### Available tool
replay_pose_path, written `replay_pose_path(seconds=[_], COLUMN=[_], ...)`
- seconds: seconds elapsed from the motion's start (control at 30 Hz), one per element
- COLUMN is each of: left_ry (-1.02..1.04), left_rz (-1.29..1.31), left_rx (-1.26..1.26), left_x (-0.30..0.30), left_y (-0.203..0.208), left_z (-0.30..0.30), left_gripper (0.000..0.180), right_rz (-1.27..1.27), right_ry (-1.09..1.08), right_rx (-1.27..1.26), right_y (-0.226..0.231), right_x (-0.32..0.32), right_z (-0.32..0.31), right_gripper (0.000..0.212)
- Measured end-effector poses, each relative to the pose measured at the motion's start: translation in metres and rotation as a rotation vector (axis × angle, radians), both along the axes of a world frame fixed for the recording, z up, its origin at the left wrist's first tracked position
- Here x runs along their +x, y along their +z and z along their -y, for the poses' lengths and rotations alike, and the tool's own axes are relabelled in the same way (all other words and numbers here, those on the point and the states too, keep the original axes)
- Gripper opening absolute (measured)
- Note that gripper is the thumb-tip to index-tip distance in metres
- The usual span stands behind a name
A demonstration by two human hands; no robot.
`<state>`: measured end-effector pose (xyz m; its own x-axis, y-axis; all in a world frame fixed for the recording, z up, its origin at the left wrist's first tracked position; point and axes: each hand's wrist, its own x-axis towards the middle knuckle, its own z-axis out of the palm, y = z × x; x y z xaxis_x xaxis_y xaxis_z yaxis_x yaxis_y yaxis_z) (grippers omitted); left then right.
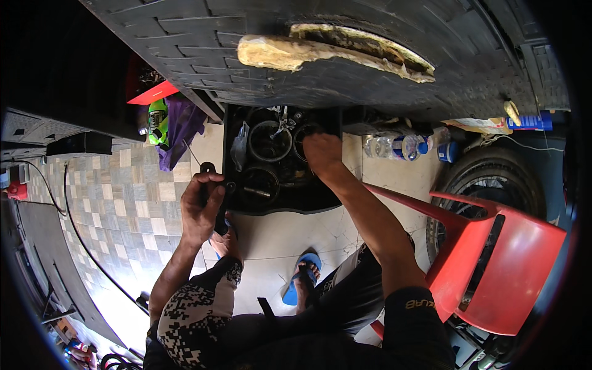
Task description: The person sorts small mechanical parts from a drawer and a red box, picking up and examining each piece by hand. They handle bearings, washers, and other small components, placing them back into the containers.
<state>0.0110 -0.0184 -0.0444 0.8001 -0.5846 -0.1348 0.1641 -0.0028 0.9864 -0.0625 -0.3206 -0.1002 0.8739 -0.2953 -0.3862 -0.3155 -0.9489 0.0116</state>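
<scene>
My left hand (198, 206) is closed around a black part (207, 168) with rounded ends; a thin metal rod shows just above it, and I cannot make out its exact kind. To its right, a black drawer (308, 206) is pulled out from a dark cabinet. My right hand (322, 153) reaches down into the drawer's right side, over a round ring (301, 140). Its fingertips are hidden. Also in the drawer are a larger metal ring (270, 159), another dark ring (261, 168), silvery metal parts (282, 120) and a small clear plastic bag (239, 147).
The dark woven-pattern cabinet (185, 55) rises beyond the drawer, its front torn. Plastic bottles (394, 147) lie right of the drawer. A red plastic chair (493, 265) and a tyre (487, 172) stand at the right. A purple cloth (182, 129) and green bottle (158, 123) are at the left.
</scene>
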Motion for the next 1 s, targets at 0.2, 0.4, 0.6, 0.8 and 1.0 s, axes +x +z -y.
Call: replay_pose_path(seconds=[0.2, 0.4, 0.6, 0.8, 1.0], left_ry=[0.003, 0.007, 0.008, 0.013, 0.007], left_rz=[-0.011, -0.004, 0.000, 0.010, 0.001], left_rx=[-0.016, 0.000, 0.000, -0.006, -0.014], left_x=[-0.001, -0.001, 0.000, 0.000, 0.000], left_y=[-0.001, 0.001, 0.001, 0.001, 0.001], left_z=[0.000, -0.001, -0.003, -0.002, -0.002], left_gripper=[0.017, 0.016, 0.016, 0.016, 0.016], right_rz=[-0.016, 0.012, -0.033, 0.151, 0.407], right_ry=[-0.013, -0.030, -0.215, -0.523, -0.641], right_rx=[-0.001, 0.012, 0.082, 0.519, 0.856], right_y=[-0.008, -0.006, 0.021, 0.067, 0.089], right_x=[-0.003, 0.000, 0.002, -0.024, -0.047], right_z=[0.000, 0.002, 0.003, 0.036, 0.061], right_gripper=[0.014, 0.013, 0.018, 0.038, 0.026])
